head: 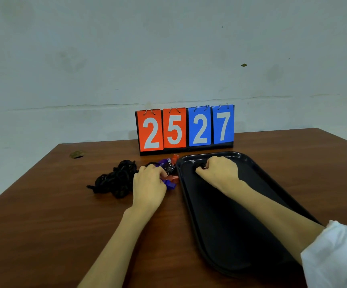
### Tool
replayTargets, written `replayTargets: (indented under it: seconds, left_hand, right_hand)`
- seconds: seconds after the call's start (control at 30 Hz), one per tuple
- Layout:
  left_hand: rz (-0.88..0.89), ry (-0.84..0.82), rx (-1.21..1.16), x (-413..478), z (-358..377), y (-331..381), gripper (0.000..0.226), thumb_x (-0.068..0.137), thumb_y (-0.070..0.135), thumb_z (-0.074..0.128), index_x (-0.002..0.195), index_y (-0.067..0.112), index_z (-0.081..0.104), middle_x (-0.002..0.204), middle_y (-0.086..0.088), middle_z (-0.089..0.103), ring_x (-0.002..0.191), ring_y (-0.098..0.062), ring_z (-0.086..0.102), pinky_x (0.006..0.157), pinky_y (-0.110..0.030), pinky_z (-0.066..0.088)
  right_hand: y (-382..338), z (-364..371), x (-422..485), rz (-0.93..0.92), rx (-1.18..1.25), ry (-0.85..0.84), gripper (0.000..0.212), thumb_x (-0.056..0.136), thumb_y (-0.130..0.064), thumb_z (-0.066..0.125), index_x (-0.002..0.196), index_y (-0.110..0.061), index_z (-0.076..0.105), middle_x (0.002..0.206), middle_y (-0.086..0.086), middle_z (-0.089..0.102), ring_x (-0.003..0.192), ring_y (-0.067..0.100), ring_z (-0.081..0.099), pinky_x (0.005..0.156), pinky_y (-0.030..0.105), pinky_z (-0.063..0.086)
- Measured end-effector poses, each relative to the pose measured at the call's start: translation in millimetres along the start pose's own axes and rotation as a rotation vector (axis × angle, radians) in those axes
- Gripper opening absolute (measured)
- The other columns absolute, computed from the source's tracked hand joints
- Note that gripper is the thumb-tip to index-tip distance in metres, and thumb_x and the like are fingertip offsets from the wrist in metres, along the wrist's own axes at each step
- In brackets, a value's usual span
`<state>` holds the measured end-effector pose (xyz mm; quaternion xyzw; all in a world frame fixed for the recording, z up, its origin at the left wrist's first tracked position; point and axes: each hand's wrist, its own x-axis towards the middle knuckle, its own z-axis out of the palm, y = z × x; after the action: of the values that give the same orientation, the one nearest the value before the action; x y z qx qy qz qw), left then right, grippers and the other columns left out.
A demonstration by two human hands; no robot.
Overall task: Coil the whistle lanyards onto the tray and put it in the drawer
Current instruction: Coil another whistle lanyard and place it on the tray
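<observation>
Whistles (171,185), purple and red plastic ones, are bunched near the middle of the wooden table (43,225), and the left hand (149,183) is down on top of them now, knuckles up, fingers curled over the bunch with the tips buried among the pieces, gripping into the bunch, though which whistle it has I can't make out. Off at that hand's nine o'clock lies the tangle of black lanyards (114,180), heaped loose on the wood and running in under the hand toward the whistles. At three o'clock of the whistles, just beside them, sits the black tray (230,235), flat on the table, its long side stretching from the far end at twelve back toward five o'clock. And the right hand (218,173) is inside the tray, up at the far corner, around eleven o'clock of the tray, fingers bent tight and pinching a small bundle of black cord (198,165), a glint of metal ring at the fingertips; bundle rests on the tray floor, dark on dark, so how neatly it is wound I can't tell. A white sleeve (339,256) covers the right arm down at four o'clock of the view. At twelve o'clock, against the pale wall (168,48), stands a flip scoreboard (186,129), red cards showing 25, blue cards showing 27, just behind the tray's far rim and the whistles
</observation>
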<state>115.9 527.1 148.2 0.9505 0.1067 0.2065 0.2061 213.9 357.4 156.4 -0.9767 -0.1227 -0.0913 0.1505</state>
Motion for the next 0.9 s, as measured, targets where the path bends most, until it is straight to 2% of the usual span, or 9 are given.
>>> replayTargets:
  seconds: [0.1,0.2,0.3,0.43,0.53,0.63,0.73,0.9]
  left_hand:
    - [-0.038,0.048,-0.016,0.5,-0.4,-1.1,0.028,0.087,0.004,0.054,0.106,0.020,0.066,0.117,0.000,0.061,0.114,-0.017,0.047,0.098,-0.033,0.041]
    - [-0.053,0.054,-0.007,0.4,1.0,-0.5,0.027,0.088,0.005,0.053,0.106,0.020,0.067,0.117,-0.001,0.062,0.114,-0.018,0.047,0.097,-0.033,0.042]
    - [-0.061,0.062,-0.014,0.9,1.3,-2.0,0.028,0.088,0.004,0.052,0.105,0.020,0.067,0.116,-0.001,0.061,0.113,-0.018,0.047,0.097,-0.035,0.042]
    - [-0.065,0.094,-0.047,1.5,0.4,-3.7,0.028,0.088,0.003,0.050,0.104,0.018,0.068,0.115,-0.002,0.061,0.110,-0.019,0.048,0.096,-0.037,0.043]
    - [-0.077,0.116,-0.071,3.1,0.4,-5.3,0.029,0.088,0.001,0.049,0.102,0.017,0.069,0.114,-0.002,0.062,0.109,-0.020,0.048,0.095,-0.037,0.044]
    - [-0.082,0.129,-0.076,4.4,0.8,-6.6,0.029,0.088,0.001,0.049,0.103,0.016,0.068,0.113,-0.003,0.061,0.109,-0.020,0.048,0.094,-0.036,0.043]
    - [-0.074,0.137,-0.083,4.6,1.8,-7.2,0.029,0.088,0.002,0.049,0.106,0.015,0.067,0.113,-0.003,0.061,0.110,-0.020,0.048,0.094,-0.034,0.043]
    - [-0.028,0.287,-0.120,6.8,5.0,-6.7,0.027,0.096,0.013,0.045,0.118,0.010,0.059,0.119,-0.007,0.057,0.110,-0.021,0.048,0.092,-0.031,0.041]
  right_hand:
    - [-1.5,-1.5,2.8,-0.033,-0.087,0.146,0.040,0.086,-0.052,0.046,0.086,-0.015,0.061,0.083,-0.001,0.062,0.085,0.016,0.058,0.086,0.037,0.046]
    - [-13.0,-0.9,4.8,-0.171,0.005,0.189,0.031,0.088,-0.041,0.052,0.105,-0.017,0.060,0.099,0.000,0.060,0.096,0.015,0.054,0.086,0.032,0.044]
    - [-34.1,5.7,6.7,-0.350,0.094,0.072,0.026,0.089,-0.029,0.056,0.112,-0.020,0.060,0.107,0.000,0.058,0.101,0.015,0.052,0.087,0.031,0.047]
    - [-52.0,15.0,13.3,-0.505,0.089,-0.160,0.037,0.085,-0.017,0.059,0.122,-0.023,0.057,0.126,0.002,0.050,0.115,0.018,0.044,0.098,0.034,0.043]
    - [-58.1,17.2,17.9,-0.548,0.106,-0.204,0.032,0.084,-0.017,0.060,0.116,-0.021,0.062,0.124,0.002,0.055,0.112,0.017,0.049,0.097,0.036,0.045]
    - [-62.2,14.6,19.0,-0.551,0.109,-0.233,0.026,0.086,-0.018,0.061,0.112,-0.018,0.063,0.118,0.001,0.061,0.105,0.015,0.055,0.092,0.031,0.048]
    - [-64.5,14.3,19.3,-0.572,0.059,-0.215,0.025,0.089,-0.019,0.059,0.114,-0.019,0.062,0.117,0.000,0.061,0.108,0.016,0.056,0.093,0.033,0.047]
    - [-74.1,4.4,14.8,-0.729,-0.037,0.041,0.026,0.093,-0.021,0.053,0.118,-0.018,0.060,0.118,0.001,0.062,0.109,0.018,0.056,0.097,0.033,0.044]
